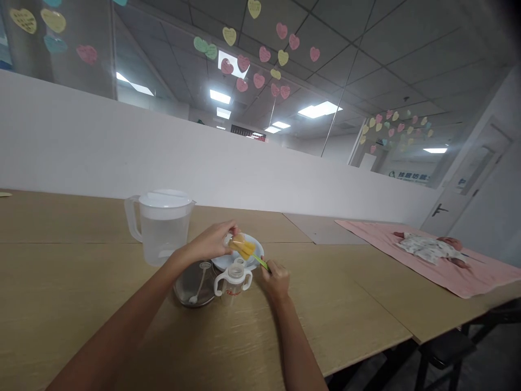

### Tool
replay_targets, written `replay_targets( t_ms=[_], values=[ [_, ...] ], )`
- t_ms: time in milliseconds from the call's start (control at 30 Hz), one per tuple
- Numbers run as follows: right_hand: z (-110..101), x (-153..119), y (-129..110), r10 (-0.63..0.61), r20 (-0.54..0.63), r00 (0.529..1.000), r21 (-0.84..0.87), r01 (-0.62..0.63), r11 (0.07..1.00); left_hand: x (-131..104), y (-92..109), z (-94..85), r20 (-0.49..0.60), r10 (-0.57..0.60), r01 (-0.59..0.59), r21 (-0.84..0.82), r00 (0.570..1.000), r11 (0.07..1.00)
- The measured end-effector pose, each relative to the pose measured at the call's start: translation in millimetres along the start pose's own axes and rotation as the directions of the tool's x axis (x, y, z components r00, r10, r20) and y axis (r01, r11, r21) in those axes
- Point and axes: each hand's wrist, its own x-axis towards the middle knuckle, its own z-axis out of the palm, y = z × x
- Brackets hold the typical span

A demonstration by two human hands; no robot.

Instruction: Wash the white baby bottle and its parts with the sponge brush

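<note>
My left hand (220,239) is closed round a small clear container with a yellow-orange piece (244,247) at its end, tilted over a white bowl (257,243). With closed fingers, my right hand (277,278) grips a thin green handle (261,262) that reaches up to the yellow part. Just below and in front stands a clear baby bottle (235,274) with two white handles and an open top. Left of the bottle, a round dark metal tray (187,288) bears a white straw piece (200,282).
A lidded clear pitcher (165,233) stands behind my left forearm. On the right, a baby doll (429,247) lies on a pink cloth (468,279). Behind the wooden table (101,326) runs a white wall (244,174). A black stool (448,347) is at the lower right.
</note>
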Motion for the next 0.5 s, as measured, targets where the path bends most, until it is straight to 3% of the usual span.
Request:
replay_targets(
  t_ms=[100,233,300,400,500],
  values=[
    [-2.6,1.2,-1.8,-0.052,0.014,0.999,0.009,0.051,0.999,-1.4,4.0,3.9,0.111,0.019,-0.017,-0.025,0.994,1.000],
    [-0.6,0.5,-3.1,-0.051,-0.008,0.999,0.015,0.051,0.999,-1.6,-1.5,2.5,0.265,-0.123,0.179,-0.196,0.956,0.964],
    [2.2,-1.0,-1.8,-0.034,-0.007,0.999,0.029,0.034,0.999,-3.3,-10.3,-4.1,0.272,-0.189,0.250,-0.210,0.943,0.945],
    [6.4,-3.4,2.7,0.071,0.006,0.997,0.046,-0.071,0.996,-8.4,-28.3,-16.1,0.150,-0.285,0.269,0.121,0.947,0.956],
    [8.8,-5.0,7.8,0.241,-0.004,0.970,0.030,-0.241,0.970,-11.2,-46.0,-19.6,0.160,-0.470,0.358,0.455,0.868,0.816]
  ],
)
